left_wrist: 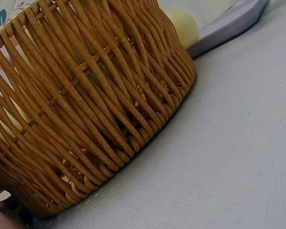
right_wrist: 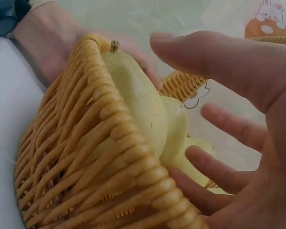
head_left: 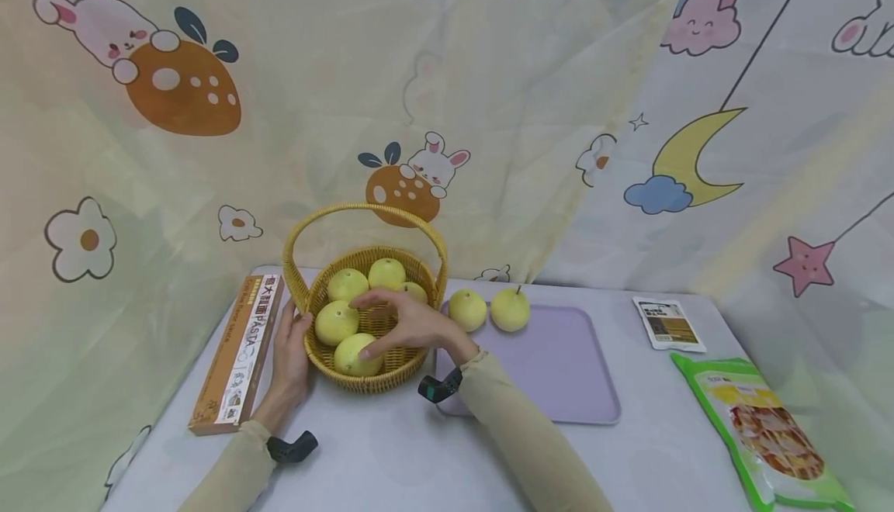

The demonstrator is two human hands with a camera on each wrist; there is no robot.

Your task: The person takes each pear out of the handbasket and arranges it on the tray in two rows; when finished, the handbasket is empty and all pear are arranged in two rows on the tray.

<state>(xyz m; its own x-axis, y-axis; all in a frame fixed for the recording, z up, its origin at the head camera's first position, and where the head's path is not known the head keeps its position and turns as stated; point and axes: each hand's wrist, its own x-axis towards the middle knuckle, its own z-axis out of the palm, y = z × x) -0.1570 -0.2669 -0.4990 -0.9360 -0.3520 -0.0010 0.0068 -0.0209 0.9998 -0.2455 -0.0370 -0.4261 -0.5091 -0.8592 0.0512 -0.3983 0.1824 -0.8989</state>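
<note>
Several pale yellow-green pears (head_left: 337,323) lie in a round wicker basket (head_left: 363,386) with a tall hoop handle. My left hand (head_left: 289,353) lies along the basket's left side, fingers against the outside near the handle's base. In the left wrist view the woven wall (left_wrist: 95,90) fills much of the picture. Over the basket's right half is my right hand (head_left: 408,322), thumb and fingers spread apart above the front pear (head_left: 358,355). Seen from the right wrist, the gap between thumb and fingers faces a pear (right_wrist: 138,102) at the rim, and nothing is gripped.
Two more pears (head_left: 510,309) sit at the back left of a lilac tray (head_left: 559,364), right of the basket. A long pasta box (head_left: 237,353) lies on the left. Farther right are a small white packet (head_left: 668,324) and a green food bag (head_left: 768,434). A printed curtain hangs behind.
</note>
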